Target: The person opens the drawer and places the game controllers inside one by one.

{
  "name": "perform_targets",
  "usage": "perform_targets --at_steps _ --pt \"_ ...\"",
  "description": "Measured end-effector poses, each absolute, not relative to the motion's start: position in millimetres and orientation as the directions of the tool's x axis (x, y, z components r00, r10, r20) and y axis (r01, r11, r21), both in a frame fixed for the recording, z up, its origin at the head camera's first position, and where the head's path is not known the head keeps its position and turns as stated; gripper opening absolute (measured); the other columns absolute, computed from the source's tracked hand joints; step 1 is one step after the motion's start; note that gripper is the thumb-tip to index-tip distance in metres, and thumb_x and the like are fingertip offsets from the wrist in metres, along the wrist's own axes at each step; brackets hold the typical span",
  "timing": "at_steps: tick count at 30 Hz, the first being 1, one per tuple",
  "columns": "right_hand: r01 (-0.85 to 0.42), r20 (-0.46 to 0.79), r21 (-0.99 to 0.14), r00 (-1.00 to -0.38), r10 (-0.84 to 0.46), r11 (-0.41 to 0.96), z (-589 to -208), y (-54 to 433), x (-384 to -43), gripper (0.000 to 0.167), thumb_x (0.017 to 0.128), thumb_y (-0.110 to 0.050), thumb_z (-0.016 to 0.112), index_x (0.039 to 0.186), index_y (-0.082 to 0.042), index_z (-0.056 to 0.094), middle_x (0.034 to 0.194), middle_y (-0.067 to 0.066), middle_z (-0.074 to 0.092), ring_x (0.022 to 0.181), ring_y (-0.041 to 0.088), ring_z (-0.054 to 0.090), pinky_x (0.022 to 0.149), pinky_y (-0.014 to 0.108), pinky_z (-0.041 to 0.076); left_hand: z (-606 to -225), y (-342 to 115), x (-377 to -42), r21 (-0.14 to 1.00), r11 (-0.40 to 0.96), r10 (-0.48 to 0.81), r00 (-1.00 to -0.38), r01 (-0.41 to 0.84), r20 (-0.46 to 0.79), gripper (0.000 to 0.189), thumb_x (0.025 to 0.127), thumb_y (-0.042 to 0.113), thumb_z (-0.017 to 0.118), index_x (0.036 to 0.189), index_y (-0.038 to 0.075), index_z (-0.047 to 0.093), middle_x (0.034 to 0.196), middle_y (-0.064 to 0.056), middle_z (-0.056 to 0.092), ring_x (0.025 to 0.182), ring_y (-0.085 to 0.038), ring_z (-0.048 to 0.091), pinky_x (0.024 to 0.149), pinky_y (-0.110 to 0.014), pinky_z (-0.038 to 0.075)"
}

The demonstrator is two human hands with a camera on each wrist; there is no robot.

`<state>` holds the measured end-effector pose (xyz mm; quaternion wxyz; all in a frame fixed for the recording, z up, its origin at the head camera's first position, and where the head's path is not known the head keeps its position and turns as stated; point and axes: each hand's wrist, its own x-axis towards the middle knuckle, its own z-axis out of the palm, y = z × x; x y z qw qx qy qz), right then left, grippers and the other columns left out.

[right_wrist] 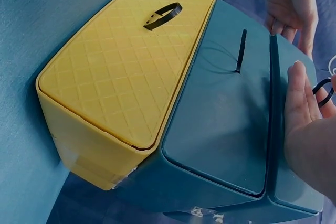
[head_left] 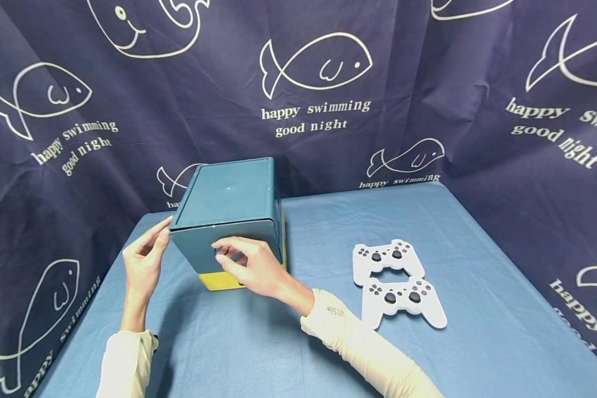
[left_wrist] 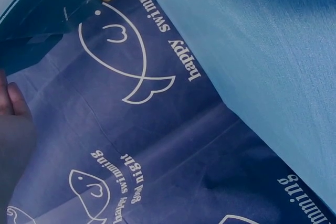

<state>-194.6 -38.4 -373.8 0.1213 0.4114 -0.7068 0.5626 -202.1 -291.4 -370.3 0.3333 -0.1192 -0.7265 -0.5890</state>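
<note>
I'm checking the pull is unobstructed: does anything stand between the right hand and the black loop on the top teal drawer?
Nothing visible does. The right hand is right at the black loop. The left hand is off at the cabinet's left front corner, and the white game controllers lie aside.

Teal box (head_left: 229, 190), diamond-patterned yellow drawer (right_wrist: 123, 56), white controllers (head_left: 402, 301), cream sleeves (head_left: 365, 345), blue bench (head_left: 323, 232), navy cloth (head_left: 219, 110) with white fish (head_left: 328, 67)
</note>
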Motion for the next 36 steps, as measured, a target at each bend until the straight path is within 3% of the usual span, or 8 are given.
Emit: perform_targets --at_steps 36 --pt "-0.677 0.608 -0.736 -0.664 -0.435 0.006 -374.7 -38.6 -199.1 0.024 0.1 -0.006 0.066 0.124 0.0 0.07 0.103 0.006 0.071 0.093 0.004 0.065 0.075 0.022 0.056 -369.9 -290.7 -200.3 0.779 0.253 -0.203 -0.755 0.574 0.623 0.029 0.1 -0.003 0.063 0.128 -0.009 0.068 0.101 0.008 0.077 0.086 -0.005 0.066 0.078 -0.019 0.043"
